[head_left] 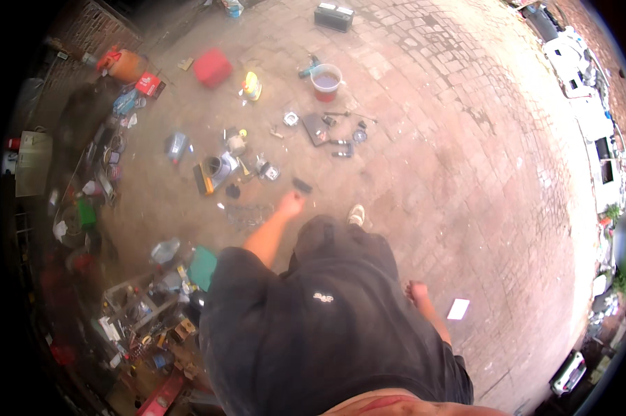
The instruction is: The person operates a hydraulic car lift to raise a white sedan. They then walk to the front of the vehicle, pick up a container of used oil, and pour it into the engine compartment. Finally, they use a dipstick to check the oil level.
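Left hand (290, 203) w/ fingers curled, can't tell if holding, reaches near small dark block (302, 185) mid brick ground (465, 173); go slow, step clear of bits; right hand (417, 291) a loose empty fist.

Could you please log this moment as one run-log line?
left hand: empty, swung forward above small dark part | right hand: closed, empty, at side | ground: brick paving, scattered parts, bucket

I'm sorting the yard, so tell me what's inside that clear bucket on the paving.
The clear bucket holds a dark reddish liquid filling its lower part. Anything sunk beneath that liquid cannot be seen.
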The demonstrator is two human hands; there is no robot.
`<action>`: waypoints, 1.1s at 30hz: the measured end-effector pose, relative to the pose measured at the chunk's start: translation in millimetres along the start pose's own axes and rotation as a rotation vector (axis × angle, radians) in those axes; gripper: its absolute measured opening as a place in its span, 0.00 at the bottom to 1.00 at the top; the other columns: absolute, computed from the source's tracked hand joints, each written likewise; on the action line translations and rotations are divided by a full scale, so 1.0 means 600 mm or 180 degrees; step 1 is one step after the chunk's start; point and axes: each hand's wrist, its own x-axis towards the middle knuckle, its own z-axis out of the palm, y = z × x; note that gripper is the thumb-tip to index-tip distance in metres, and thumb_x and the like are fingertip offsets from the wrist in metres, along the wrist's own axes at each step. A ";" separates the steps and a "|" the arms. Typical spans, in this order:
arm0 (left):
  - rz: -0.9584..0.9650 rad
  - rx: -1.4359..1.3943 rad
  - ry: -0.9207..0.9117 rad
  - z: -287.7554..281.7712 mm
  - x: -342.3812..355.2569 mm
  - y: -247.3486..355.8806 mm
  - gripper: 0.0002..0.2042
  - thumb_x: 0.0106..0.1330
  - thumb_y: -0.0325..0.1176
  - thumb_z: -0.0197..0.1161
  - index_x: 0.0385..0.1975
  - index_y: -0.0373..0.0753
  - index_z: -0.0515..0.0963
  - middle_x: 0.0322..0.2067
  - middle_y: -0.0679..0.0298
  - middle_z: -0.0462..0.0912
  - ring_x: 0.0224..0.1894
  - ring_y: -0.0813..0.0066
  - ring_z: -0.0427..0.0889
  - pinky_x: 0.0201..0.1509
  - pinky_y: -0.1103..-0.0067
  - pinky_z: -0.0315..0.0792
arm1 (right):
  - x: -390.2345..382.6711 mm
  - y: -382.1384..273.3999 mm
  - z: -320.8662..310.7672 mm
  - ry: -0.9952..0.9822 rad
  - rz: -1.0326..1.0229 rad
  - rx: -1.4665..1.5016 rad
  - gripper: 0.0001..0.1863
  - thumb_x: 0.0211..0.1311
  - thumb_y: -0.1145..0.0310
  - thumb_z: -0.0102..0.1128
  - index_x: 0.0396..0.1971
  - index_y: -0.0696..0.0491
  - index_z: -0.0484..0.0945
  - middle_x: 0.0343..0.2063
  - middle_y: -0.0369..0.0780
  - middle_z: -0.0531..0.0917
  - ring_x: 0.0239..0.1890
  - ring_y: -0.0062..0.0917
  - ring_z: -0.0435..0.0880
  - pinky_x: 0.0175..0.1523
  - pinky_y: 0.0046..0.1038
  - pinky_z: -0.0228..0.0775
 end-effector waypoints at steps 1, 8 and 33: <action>-0.0536 0.0161 -0.0040 0.005 0.008 -0.049 0.22 0.60 0.47 0.61 0.43 0.33 0.77 0.42 0.49 0.82 0.47 0.56 0.81 0.51 0.67 0.72 | 0.007 -0.150 0.001 0.0286 -0.0448 -0.0106 0.14 0.62 0.65 0.53 0.44 0.57 0.75 0.27 0.37 0.79 0.24 0.22 0.78 0.23 0.24 0.67; -0.2117 0.0366 -0.0582 0.051 -0.051 -0.209 0.25 0.60 0.46 0.57 0.46 0.27 0.77 0.44 0.41 0.80 0.47 0.51 0.81 0.50 0.65 0.73 | 0.107 -0.929 0.089 -0.0113 -0.1837 -0.1163 0.21 0.62 0.61 0.57 0.51 0.56 0.73 0.40 0.40 0.81 0.38 0.24 0.80 0.39 0.28 0.74; -0.4379 -0.4480 0.0406 0.502 0.191 0.518 0.15 0.69 0.40 0.51 0.47 0.35 0.73 0.34 0.59 0.82 0.33 0.69 0.83 0.31 0.76 0.75 | 0.820 -1.335 0.970 -0.1719 -0.0140 -0.2860 0.43 0.60 0.48 0.59 0.67 0.55 0.50 0.65 0.50 0.59 0.65 0.41 0.62 0.60 0.47 0.64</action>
